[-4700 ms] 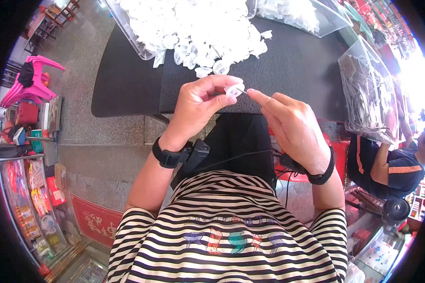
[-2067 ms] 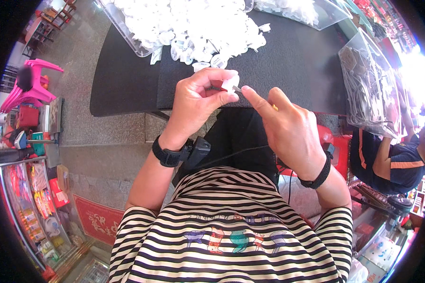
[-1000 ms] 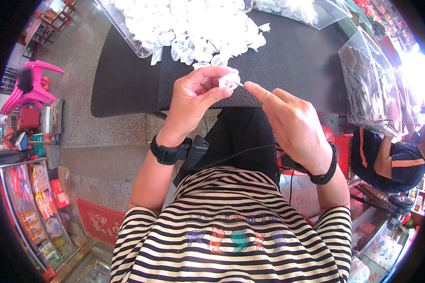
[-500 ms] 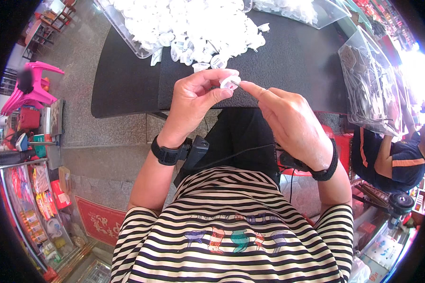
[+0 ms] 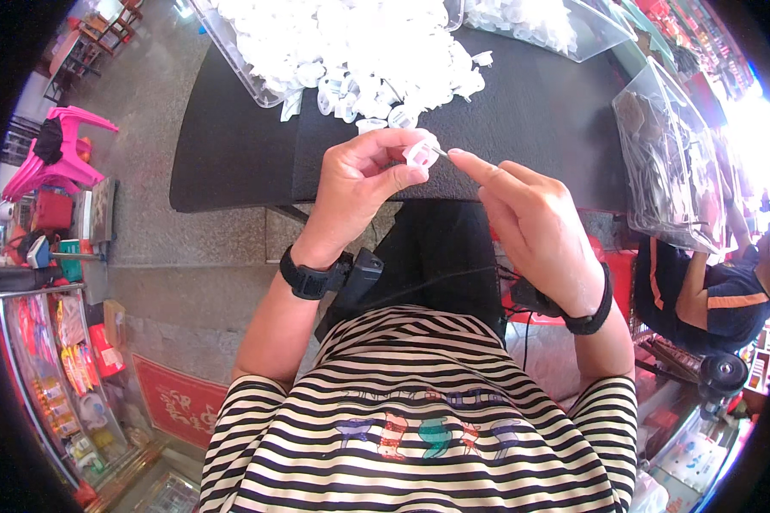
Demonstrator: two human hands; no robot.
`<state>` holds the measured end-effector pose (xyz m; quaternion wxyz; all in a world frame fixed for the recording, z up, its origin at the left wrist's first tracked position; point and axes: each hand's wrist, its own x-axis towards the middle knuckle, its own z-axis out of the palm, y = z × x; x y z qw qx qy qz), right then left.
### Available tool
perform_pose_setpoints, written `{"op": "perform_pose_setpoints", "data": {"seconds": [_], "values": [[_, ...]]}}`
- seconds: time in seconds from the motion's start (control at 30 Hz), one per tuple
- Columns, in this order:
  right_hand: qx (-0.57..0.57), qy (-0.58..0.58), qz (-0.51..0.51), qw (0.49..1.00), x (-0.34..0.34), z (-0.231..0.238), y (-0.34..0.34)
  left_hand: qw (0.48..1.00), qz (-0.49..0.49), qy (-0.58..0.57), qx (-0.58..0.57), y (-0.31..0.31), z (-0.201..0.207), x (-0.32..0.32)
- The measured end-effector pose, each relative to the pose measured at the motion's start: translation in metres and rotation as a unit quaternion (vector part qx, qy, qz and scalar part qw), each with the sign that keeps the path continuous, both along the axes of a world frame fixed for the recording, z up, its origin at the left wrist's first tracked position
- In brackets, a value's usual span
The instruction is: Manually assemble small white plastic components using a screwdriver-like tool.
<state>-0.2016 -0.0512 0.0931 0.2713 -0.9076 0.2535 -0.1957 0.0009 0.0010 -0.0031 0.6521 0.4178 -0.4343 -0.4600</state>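
Note:
My left hand [image 5: 355, 184] pinches a small round white plastic piece [image 5: 420, 155] between thumb and fingers, just off the near edge of the black table. A thin metal pin [image 5: 439, 151] sticks out of this piece toward the right. At the pin's outer end is the index fingertip of my right hand [image 5: 535, 214], whose other fingers are curled in; its thumb is hidden. Past my hands, a large heap of similar white plastic pieces [image 5: 351, 60] spreads over the table, its middle washed out by glare.
The black table [image 5: 547, 128] carries a clear bin [image 5: 590, 38] of white pieces at the back right. Another clear bin [image 5: 672, 162] with thin metal parts stands at the right. Beside it sits another person [image 5: 719, 291] in dark clothes. Pink plastic stools [image 5: 73, 158] stand at the left.
The white piece has turned in my left fingers and now shows its hollow side. My right hand has shifted slightly right and down, its fingertip a little farther from the piece.

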Motion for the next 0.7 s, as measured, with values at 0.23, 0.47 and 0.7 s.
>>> {"op": "perform_pose_setpoints", "data": {"seconds": [0.23,0.47,0.7], "values": [[-0.156,0.066,-0.058,0.984,0.0,-0.007,0.012,0.999,-0.01,0.024,-0.023,0.0,-0.001,-0.001],[-0.195,0.106,-0.036,0.974,0.007,-0.007,0.013,0.999,0.004,-0.033,0.001,-0.001,0.006,-0.008],[-0.025,0.0,-0.054,0.998,-0.008,-0.01,-0.008,0.999,0.035,0.021,-0.002,0.001,0.005,-0.006]]}}
